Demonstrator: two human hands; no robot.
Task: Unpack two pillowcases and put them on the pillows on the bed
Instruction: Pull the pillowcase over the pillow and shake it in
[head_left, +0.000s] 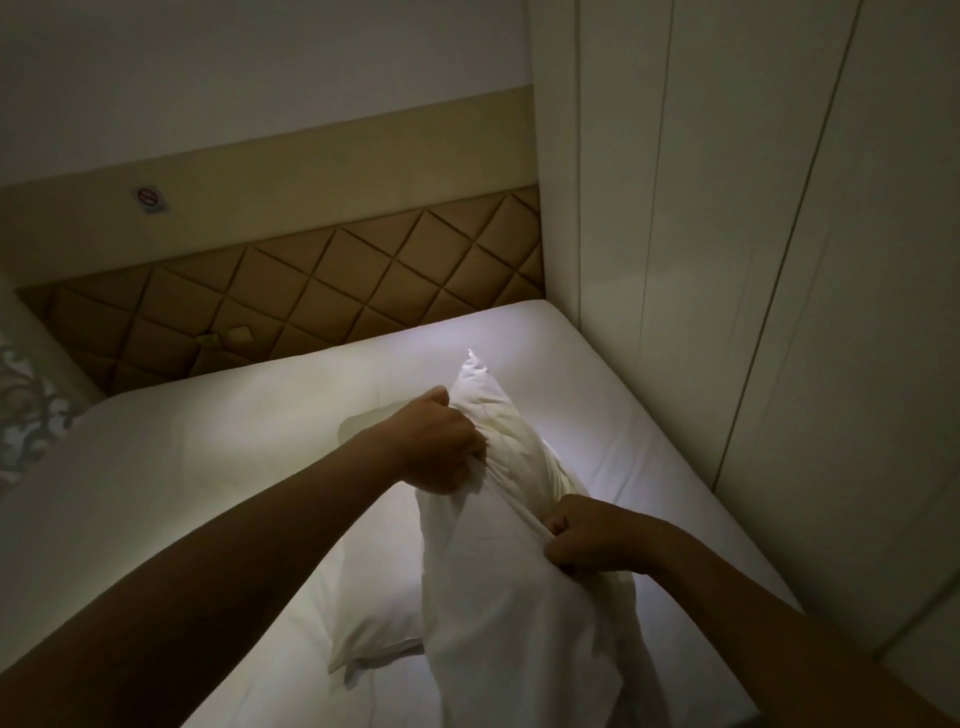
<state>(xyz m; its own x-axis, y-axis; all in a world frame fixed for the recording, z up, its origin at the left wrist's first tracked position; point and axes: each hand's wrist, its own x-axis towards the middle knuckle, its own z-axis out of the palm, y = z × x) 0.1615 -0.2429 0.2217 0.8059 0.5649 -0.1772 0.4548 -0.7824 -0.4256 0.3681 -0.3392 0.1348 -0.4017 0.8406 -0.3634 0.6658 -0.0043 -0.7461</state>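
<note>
Pillow (483, 400) stands up above the bed (208, 441), its lower part inside the pillowcase (493, 597). The left hand (441, 441) and right hand (587, 535) each grip the case's open edge tight, one on each side. That likely keeps the mouth wide for pulling. Another pillow (374, 597) lies flat on the bed.

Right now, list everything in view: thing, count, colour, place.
bed: one, white sheet, centre.
headboard: one, brown quilted, behind the bed.
upright pillow: one, cream, held over the bed, top bare.
pillowcase: one, white, half over the upright pillow.
flat pillow: one, white, on the bed beneath.
sign: one, red and white, wall above headboard.
wall panels: several, white, right of bed.
patterned cloth: one, grey and white, left edge.
left hand: one, grips the pillowcase edge.
right hand: one, grips the pillowcase edge, nearer.
</note>
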